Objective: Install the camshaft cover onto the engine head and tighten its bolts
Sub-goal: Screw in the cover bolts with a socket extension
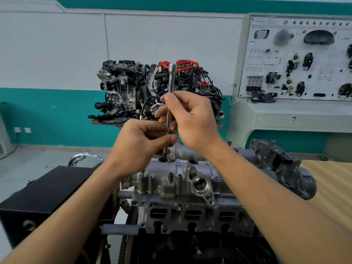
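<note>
Head view, and we start out on the left with a black cabinet (45, 191) standing beside the engine, nothing on it in play. Moving in, the left hand (141, 149) is low on the job. Its thumb and fingertips pinch the bottom stretch of a long extension bar (170, 84), which reads as the steadying hand, keeping the tip from wandering.

The bar stands almost upright with its square drive end up in the air. Its lower end drops to the far top edge of the camshaft cover (182, 185), right at the rim of a round well (163, 159) and just beside a small bolt (172, 157). Whether the tip is actually seated on a fastener, I can't tell; the left fingers hide it.

Next across, the right hand (194, 122) is curled round the bar's middle with the thumb laid along the shaft. That looks like a spinning grip for running a bolt down by hand, with no ratchet fitted.

The cover itself already sits on the engine head (192, 216), flat and lined up as far as I can judge, so this looks like the bolt-tightening stage. Far right, a wooden benchtop (329, 187) sits close behind the engine.
</note>
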Demonstrator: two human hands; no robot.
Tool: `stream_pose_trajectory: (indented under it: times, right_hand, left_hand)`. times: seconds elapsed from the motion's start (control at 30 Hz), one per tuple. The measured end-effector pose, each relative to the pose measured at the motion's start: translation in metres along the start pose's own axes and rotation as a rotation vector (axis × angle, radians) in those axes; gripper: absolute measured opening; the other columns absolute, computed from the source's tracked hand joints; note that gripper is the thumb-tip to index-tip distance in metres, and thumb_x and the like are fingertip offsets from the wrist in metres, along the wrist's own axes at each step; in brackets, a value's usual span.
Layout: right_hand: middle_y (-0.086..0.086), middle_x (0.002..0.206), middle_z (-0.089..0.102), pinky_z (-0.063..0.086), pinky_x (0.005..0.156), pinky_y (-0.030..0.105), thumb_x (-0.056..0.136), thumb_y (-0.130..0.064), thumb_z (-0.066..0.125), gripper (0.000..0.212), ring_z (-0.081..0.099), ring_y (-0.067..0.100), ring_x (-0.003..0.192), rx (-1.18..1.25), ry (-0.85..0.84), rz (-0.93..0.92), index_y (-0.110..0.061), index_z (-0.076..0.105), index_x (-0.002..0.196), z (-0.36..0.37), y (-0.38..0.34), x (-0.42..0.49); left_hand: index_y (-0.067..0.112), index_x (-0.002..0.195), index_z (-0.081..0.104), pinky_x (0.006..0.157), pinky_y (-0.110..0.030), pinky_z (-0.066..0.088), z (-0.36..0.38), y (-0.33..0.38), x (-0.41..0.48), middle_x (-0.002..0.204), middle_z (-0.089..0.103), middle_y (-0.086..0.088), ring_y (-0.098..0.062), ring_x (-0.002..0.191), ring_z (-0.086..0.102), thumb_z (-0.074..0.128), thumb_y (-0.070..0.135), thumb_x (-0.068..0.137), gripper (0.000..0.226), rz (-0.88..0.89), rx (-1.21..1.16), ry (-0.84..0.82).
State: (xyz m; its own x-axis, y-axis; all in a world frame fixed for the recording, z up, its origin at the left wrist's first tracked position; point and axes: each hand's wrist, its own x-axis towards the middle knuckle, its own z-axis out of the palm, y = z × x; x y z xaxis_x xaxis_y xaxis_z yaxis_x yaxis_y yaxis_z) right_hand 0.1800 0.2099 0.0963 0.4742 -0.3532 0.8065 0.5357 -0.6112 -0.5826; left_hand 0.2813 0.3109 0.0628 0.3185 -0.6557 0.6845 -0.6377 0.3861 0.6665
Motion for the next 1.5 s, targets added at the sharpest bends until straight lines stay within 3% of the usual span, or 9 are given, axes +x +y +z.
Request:
stream_pose_trajectory:
  times: [0.2,0.33,0.5,0.63,0.8,1.0,1.2,1.3,1.5]
  right_hand:
    - [0.005,0.075,0.071,0.047,0.053,0.013,0.104,-0.013,0.047,0.021,0.067,0.008,0.063,0.036,-0.106,0.042,-0.005,0.064,0.095,0.024,0.012,-0.002]
    - [0.007,0.079,0.072,0.048,0.056,0.014,0.105,-0.014,0.047,0.021,0.068,0.011,0.067,0.01,-0.158,0.037,-0.004,0.064,0.098,0.036,0.012,0.002]
    - [0.007,0.079,0.073,0.047,0.056,0.015,0.104,-0.015,0.048,0.027,0.068,0.016,0.068,-0.041,-0.189,0.009,0.002,0.066,0.095,0.042,0.016,0.003]
    - [0.004,0.078,0.072,0.046,0.057,0.014,0.102,-0.019,0.049,0.024,0.067,0.013,0.068,-0.032,-0.208,0.035,-0.006,0.066,0.092,0.041,0.018,-0.001]
    - [0.004,0.082,0.074,0.048,0.057,0.017,0.102,-0.021,0.049,0.023,0.068,0.017,0.072,-0.03,-0.254,0.071,-0.01,0.066,0.093,0.035,0.015,0.003]
    - [0.006,0.093,0.075,0.051,0.055,0.028,0.104,-0.014,0.048,0.017,0.069,0.016,0.078,0.02,-0.35,0.224,-0.018,0.063,0.098,0.027,0.005,0.012]
    - [0.006,0.072,0.074,0.047,0.05,0.016,0.089,-0.014,0.074,0.015,0.066,0.009,0.06,-0.041,-0.224,0.195,-0.011,0.064,0.078,0.027,0.002,0.014]
    - [0.018,0.064,0.065,0.046,0.049,0.026,0.081,-0.021,0.082,0.029,0.056,0.018,0.056,-0.13,-0.116,0.189,-0.007,0.058,0.073,0.03,0.005,0.015]
    - [0.015,0.093,0.075,0.045,0.049,0.015,0.098,-0.014,0.06,0.014,0.058,0.007,0.053,-0.052,-0.258,0.251,-0.005,0.069,0.092,0.021,0.001,0.019]
  left_hand:
    - [0.011,0.079,0.077,0.048,-0.063,0.049,-0.027,-0.01,-0.014,0.067,0.069,-0.025,-0.055,0.057,0.058,0.081,0.03,0.073,0.02,-0.064,0.032,0.009]
    - [0.014,0.086,0.079,0.061,-0.07,0.052,-0.038,-0.016,-0.018,0.078,0.068,-0.034,-0.059,0.066,0.059,0.085,0.037,0.072,0.028,-0.08,0.025,0.059]
    - [0.003,0.08,0.075,0.063,-0.066,0.051,-0.037,-0.023,-0.024,0.077,0.062,-0.04,-0.027,0.063,0.054,0.084,0.029,0.075,0.028,-0.113,-0.006,0.088]
    - [0.002,0.078,0.074,0.052,-0.039,0.043,-0.029,-0.029,-0.029,0.069,0.061,-0.034,-0.02,0.057,0.049,0.08,0.019,0.079,0.019,-0.098,0.007,0.115]
    - [0.002,0.08,0.073,0.052,-0.035,0.041,-0.029,-0.03,-0.027,0.066,0.061,-0.029,-0.018,0.054,0.048,0.077,0.011,0.084,0.011,-0.108,0.02,0.091]
    - [0.015,0.098,0.075,0.066,-0.019,0.057,-0.037,-0.03,-0.03,0.085,0.078,0.001,-0.011,0.075,0.074,0.067,0.011,0.094,0.01,-0.143,0.132,-0.012]
    - [0.021,0.088,0.076,0.059,-0.025,0.057,-0.032,-0.023,-0.029,0.075,0.076,0.0,-0.017,0.065,0.072,0.08,0.038,0.077,0.021,-0.111,0.135,0.125]
    - [0.021,0.076,0.075,0.058,-0.022,0.057,-0.034,-0.021,-0.025,0.067,0.074,0.003,-0.013,0.06,0.07,0.084,0.034,0.072,0.017,-0.068,0.149,0.243]
    - [0.031,0.089,0.073,0.07,-0.024,0.058,-0.044,-0.022,-0.022,0.083,0.077,0.011,-0.007,0.076,0.072,0.067,0.019,0.094,0.014,-0.068,0.228,0.036]
